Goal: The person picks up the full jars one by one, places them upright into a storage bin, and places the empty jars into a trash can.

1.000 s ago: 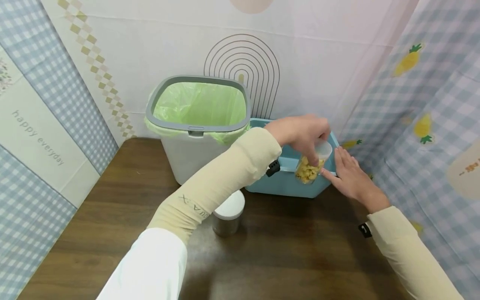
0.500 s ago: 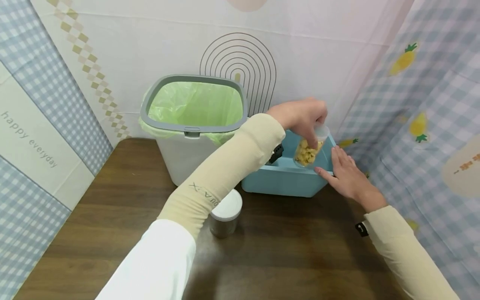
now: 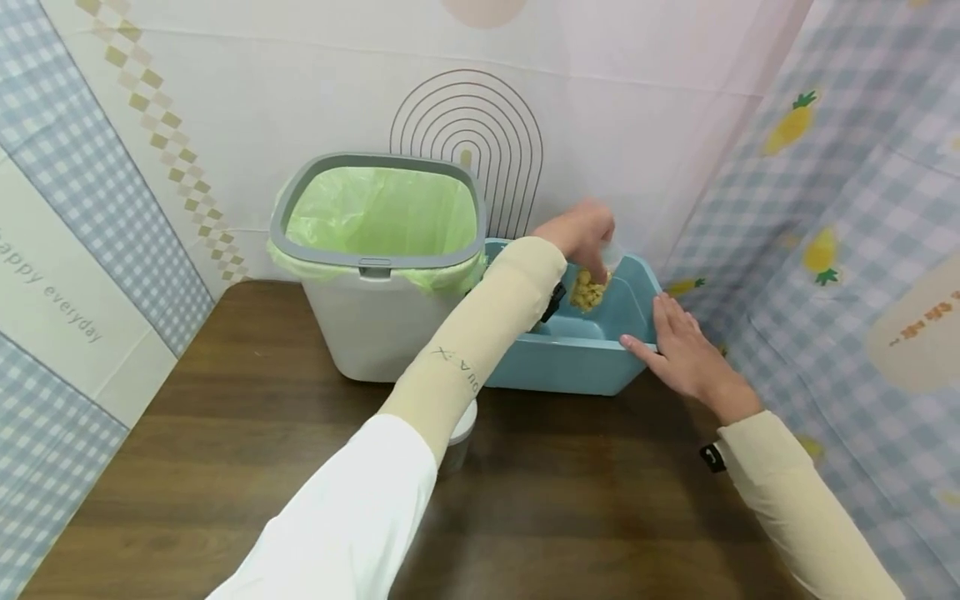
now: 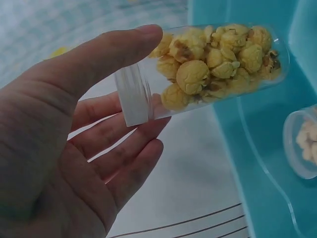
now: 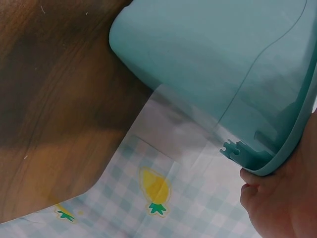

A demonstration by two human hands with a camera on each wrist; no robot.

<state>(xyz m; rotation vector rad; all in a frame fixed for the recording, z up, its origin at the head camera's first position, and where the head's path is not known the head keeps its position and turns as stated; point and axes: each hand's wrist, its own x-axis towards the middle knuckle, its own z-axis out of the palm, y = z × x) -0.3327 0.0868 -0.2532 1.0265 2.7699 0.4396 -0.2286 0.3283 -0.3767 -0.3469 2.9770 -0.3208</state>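
Note:
My left hand (image 3: 587, 235) pinches a clear jar of popcorn (image 3: 589, 290) by its lidded end, inside the outline of the blue bin (image 3: 573, 367). In the left wrist view the jar lies nearly level, thumb on one side and fingers beneath, its white lid (image 4: 133, 96) toward the palm. A second clear container (image 4: 299, 144) with pale pieces sits within the bin. My right hand (image 3: 686, 350) rests against the bin's right front corner, fingers straight along the end and thumb at the front rim. The right wrist view shows that hand (image 5: 285, 198) at the rim.
A grey-rimmed trash can (image 3: 367, 325) with a green liner stands left of the bin. A white-lidded jar (image 3: 459, 437) on the brown wooden table (image 3: 225, 467) is partly hidden by my left arm. Printed cloth hangs behind and at both sides.
The left hand has carried the popcorn jar from over the bin's front rim, back and left, into the bin's outline. The right hand stays on the bin's corner.

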